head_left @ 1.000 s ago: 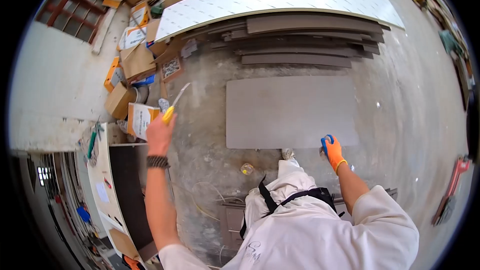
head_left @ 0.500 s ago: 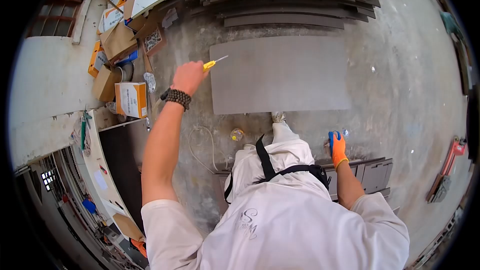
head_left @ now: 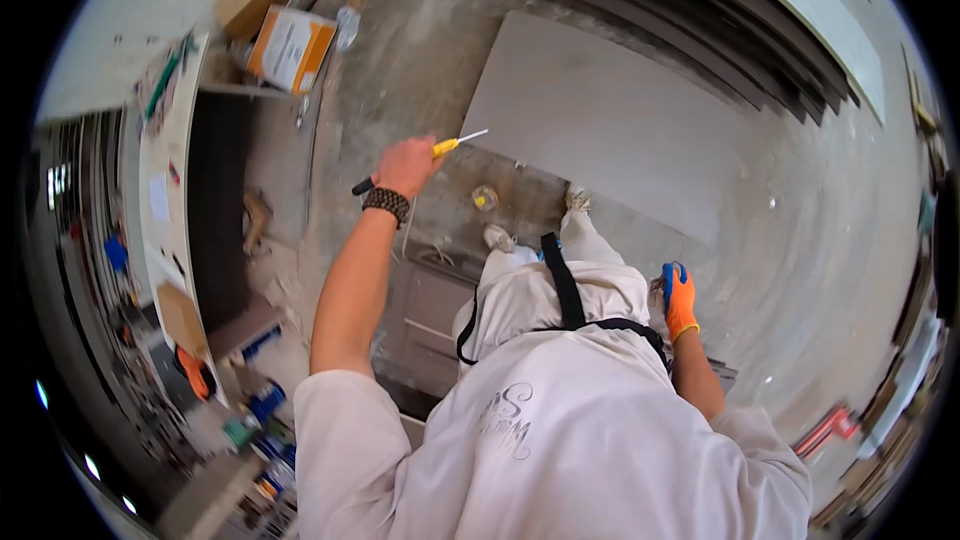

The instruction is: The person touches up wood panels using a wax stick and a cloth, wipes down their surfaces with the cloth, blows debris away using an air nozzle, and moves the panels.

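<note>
My bare left hand (head_left: 408, 168), with a beaded bracelet at the wrist, is closed around a yellow-handled tool with a thin metal tip (head_left: 446, 147). The tip points right, over the near left corner of a grey panel (head_left: 600, 120) lying on the floor. A black end sticks out behind the fist; whether it belongs to the same tool I cannot tell. My right hand (head_left: 680, 300) wears an orange and blue glove and hangs low beside my right leg, fingers curled. Something dark shows at its fingers, too blurred to name.
Stacked dark boards (head_left: 700, 25) lie beyond the panel. A carton (head_left: 292, 48) stands at upper left, above a bench with a white edge (head_left: 180, 200). A small clear container (head_left: 485, 198) sits near my feet. A red tool (head_left: 828, 430) lies at lower right.
The view has turned, so the panel and stacked boards now slant down to the right. My left hand still grips the yellow tool and sits lower and farther right in view.
</note>
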Motion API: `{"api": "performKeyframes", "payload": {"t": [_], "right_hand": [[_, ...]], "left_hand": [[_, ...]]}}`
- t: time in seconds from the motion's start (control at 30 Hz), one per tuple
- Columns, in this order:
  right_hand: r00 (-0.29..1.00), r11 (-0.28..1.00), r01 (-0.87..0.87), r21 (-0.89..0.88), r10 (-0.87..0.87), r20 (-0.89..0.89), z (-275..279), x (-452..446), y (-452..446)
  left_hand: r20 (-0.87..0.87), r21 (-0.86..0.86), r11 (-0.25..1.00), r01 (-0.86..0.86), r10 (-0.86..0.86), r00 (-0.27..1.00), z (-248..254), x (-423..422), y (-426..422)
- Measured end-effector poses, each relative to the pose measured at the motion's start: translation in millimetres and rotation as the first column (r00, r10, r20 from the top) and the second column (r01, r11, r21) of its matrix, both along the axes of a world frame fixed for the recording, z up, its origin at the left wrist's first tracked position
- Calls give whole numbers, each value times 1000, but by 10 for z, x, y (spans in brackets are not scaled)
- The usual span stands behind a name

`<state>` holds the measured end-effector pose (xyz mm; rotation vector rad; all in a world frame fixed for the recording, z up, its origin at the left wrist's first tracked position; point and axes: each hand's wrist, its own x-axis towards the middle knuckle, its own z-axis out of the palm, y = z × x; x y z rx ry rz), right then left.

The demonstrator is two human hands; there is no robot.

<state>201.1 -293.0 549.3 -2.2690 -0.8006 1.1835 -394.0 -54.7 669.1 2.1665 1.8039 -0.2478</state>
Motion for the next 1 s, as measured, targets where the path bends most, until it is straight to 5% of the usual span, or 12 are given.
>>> {"api": "performKeyframes", "payload": {"t": [0.17, 0.27, 0.43, 0.5, 0.57, 0.63, 0.7, 0.73, 0.8, 0.87, 0.9, 1.0], "right_hand": [[990, 995, -46, 90, 57, -130, -248, 251, 282], [969, 995, -96, -28, 87, -229, 319, -192, 609], [891, 882, -452, -135, 440, -110, 26, -892, 1054], [771, 752, -628, -199, 569, -285, 6, -1602, 1248], [684, 660, -725, -195, 659, -313, -408, -2285, 1389], [548, 500, -836, -224, 763, -342, -1016, -2856, 1412], [419, 349, -901, -256, 854, -309, -1663, -3469, 1473], [344, 274, -925, -265, 899, -272, -1966, -3763, 1471], [413, 274, -885, -375, 834, -366, -2557, -4290, 1486], [421, 366, -906, -210, 825, -377, -3316, -4478, 1357], [424, 358, -904, -234, 822, -379, -3682, -4575, 1341], [299, 257, -947, -192, 925, -234, -4446, -4797, 1227]], "left_hand": [[105, 27, 937, -348, 343, 933, -331, -802, -1008], [85, -77, 844, -530, 536, 840, -534, -1294, -1692], [177, -124, 683, -720, 729, 662, -1202, -2140, -2735], [220, 24, 745, -666, 646, 731, -1537, -2435, -2980], [110, 107, 768, -632, 622, 775, -1979, -2847, -3066], [-181, 124, 900, -417, 434, 882, -2480, -3484, -3159], [-121, 166, 965, -201, 222, 967, -2767, -4273, -3096], [-350, 103, 977, -188, 213, 912, -2663, -4469, -2913], [-631, 165, 930, -328, 355, 690, -2682, -5067, -2748], [-347, 437, 837, -330, 496, 796, -2832, -5601, -2750], [-472, 412, 847, -336, 514, 716, -3034, -5986, -2745], [-346, 398, 821, -410, 548, 762, -4024, -6389, -2931]]}}
